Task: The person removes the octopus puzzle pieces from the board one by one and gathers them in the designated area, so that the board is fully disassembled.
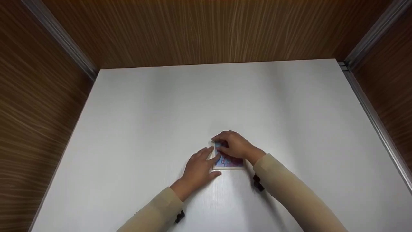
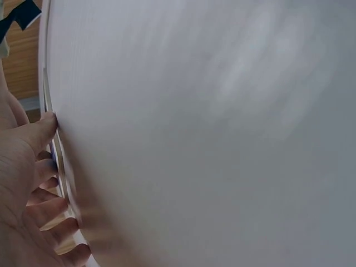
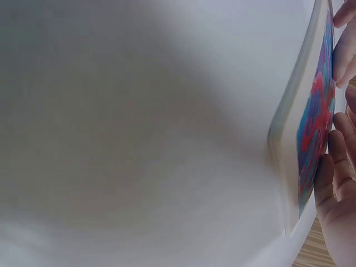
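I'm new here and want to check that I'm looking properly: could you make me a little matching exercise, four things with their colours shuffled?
Things:
1. table
2. puzzle
3. sleeves
4. walls

Colours:
A. plain beige
B. brown, with a wood grain
C. blue and red, with a pale border
D. white

Right pairs: 1-D, 2-C, 3-A, 4-B.
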{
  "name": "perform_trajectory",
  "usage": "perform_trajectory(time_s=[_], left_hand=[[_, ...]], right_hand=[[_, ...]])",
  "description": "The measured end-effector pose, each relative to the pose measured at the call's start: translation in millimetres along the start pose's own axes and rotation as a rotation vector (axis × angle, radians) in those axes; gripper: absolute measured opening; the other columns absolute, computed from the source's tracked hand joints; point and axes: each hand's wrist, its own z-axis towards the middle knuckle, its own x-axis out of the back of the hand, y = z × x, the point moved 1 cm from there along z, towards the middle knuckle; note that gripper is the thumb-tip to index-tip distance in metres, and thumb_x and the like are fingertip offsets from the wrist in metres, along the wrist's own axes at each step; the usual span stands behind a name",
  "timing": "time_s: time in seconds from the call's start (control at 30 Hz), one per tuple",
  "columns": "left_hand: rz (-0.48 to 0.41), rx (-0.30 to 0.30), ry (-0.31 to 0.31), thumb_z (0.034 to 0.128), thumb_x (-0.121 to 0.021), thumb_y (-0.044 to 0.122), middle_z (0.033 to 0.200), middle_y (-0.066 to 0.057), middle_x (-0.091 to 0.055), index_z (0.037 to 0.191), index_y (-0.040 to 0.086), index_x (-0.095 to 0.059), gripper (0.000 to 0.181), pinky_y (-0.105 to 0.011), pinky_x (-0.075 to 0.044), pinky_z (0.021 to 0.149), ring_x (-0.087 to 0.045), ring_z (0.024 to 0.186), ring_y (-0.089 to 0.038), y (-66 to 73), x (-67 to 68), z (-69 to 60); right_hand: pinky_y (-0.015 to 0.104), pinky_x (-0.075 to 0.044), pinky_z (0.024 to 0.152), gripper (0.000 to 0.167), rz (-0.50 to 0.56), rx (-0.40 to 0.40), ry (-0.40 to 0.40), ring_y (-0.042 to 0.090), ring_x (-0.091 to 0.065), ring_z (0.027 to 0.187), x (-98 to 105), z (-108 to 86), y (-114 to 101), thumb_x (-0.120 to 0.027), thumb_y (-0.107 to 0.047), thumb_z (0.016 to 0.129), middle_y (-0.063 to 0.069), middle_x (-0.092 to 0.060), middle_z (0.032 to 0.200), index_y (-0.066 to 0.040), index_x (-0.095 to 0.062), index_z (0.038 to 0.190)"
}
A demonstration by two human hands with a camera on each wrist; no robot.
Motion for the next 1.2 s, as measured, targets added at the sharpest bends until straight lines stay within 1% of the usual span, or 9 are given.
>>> perform_trajectory(time_s=[0.1,0.2,0.33,0.47,0.6,0.8,0.93,1.03,1.2], left_hand=[[-0.001,0.002,-0.003,0.0871,-0.063,0.05,0.148,-0.01,-0.037,0.139,0.02,-0.052,0.061,-0.045,-0.034,0.103,-0.035,0.134,-0.03,0.7,-0.5,0.3],[0.003,0.013,-0.021,0.0873,-0.062,0.05,0.149,-0.009,-0.036,0.14,0.021,-0.051,0.061,-0.045,-0.033,0.104,-0.033,0.135,-0.029,1.3,-0.6,0.9],[0.005,0.022,-0.031,0.0873,-0.062,0.05,0.149,-0.009,-0.036,0.14,0.022,-0.05,0.061,-0.044,-0.033,0.104,-0.032,0.135,-0.029,1.6,-0.1,1.5],[-0.005,0.013,-0.008,0.0863,-0.065,0.048,0.147,-0.01,-0.039,0.138,0.02,-0.053,0.061,-0.044,-0.034,0.103,-0.035,0.134,-0.03,1.1,-0.6,1.7],[-0.005,0.001,0.01,0.0857,-0.066,0.047,0.146,-0.012,-0.04,0.137,0.018,-0.055,0.06,-0.044,-0.035,0.102,-0.036,0.132,-0.031,0.3,-1.6,1.4],[-0.004,0.016,-0.013,0.0867,-0.064,0.049,0.148,-0.009,-0.037,0.138,0.019,-0.053,0.06,-0.044,-0.033,0.104,-0.034,0.135,-0.029,0.5,-0.5,1.2],[0.003,0.02,-0.028,0.0873,-0.063,0.05,0.149,-0.009,-0.036,0.139,0.02,-0.052,0.061,-0.044,-0.032,0.105,-0.033,0.135,-0.029,1.2,-0.2,1.2],[0.007,0.021,-0.033,0.0877,-0.062,0.05,0.149,-0.009,-0.036,0.139,0.019,-0.051,0.061,-0.044,-0.032,0.105,-0.033,0.135,-0.029,1.0,-0.4,1.5],[0.02,0.019,-0.033,0.0874,-0.062,0.05,0.149,-0.009,-0.036,0.14,0.02,-0.051,0.061,-0.045,-0.034,0.104,-0.034,0.135,-0.029,0.5,-0.9,1.7]], right_hand=[[0.036,-0.043,0.094,0.033,0.008,-0.003,-0.007,0.018,-0.059,0.102,0.5,0.7,0.1,-0.069,-0.013,0.088,0.003,-0.064,0.112,-0.007,-0.064,0.12],[0.035,-0.045,0.09,0.033,0.009,-0.009,-0.013,0.016,-0.058,0.096,0.4,0.9,0.4,-0.069,-0.012,0.088,0.002,-0.064,0.11,-0.007,-0.064,0.12],[0.035,-0.045,0.089,0.033,0.003,-0.011,-0.014,0.015,-0.057,0.093,-0.1,1.4,0.6,-0.069,-0.012,0.088,0.002,-0.063,0.108,-0.007,-0.064,0.12],[0.035,-0.046,0.088,0.034,0.008,-0.019,-0.007,0.016,-0.058,0.092,-0.7,2.5,0.1,-0.068,-0.011,0.088,0.002,-0.064,0.105,-0.007,-0.063,0.121],[0.033,-0.047,0.086,0.034,0.006,-0.05,-0.002,0.015,-0.058,0.091,-1.5,3.2,-1.2,-0.069,-0.011,0.087,0.001,-0.063,0.104,-0.009,-0.063,0.121],[0.034,-0.046,0.086,0.034,-0.013,-0.093,0.003,0.015,-0.057,0.09,-3.2,3.8,-3.1,-0.071,-0.012,0.085,0.0,-0.062,0.103,-0.012,-0.063,0.119],[0.034,-0.046,0.082,0.032,-0.023,-0.108,0.007,0.014,-0.055,0.086,-4.9,4.4,-3.3,-0.072,-0.012,0.084,-0.002,-0.06,0.099,-0.013,-0.064,0.115],[0.032,-0.046,0.079,0.032,-0.021,-0.108,0.008,0.014,-0.053,0.084,-6.2,4.7,-3.4,-0.071,-0.011,0.084,-0.003,-0.059,0.096,-0.014,-0.063,0.115],[0.032,-0.046,0.076,0.038,-0.001,-0.089,0.019,0.013,-0.052,0.082,-6.8,2.8,-4.0,-0.072,-0.011,0.085,-0.001,-0.058,0.1,-0.014,-0.06,0.121]])
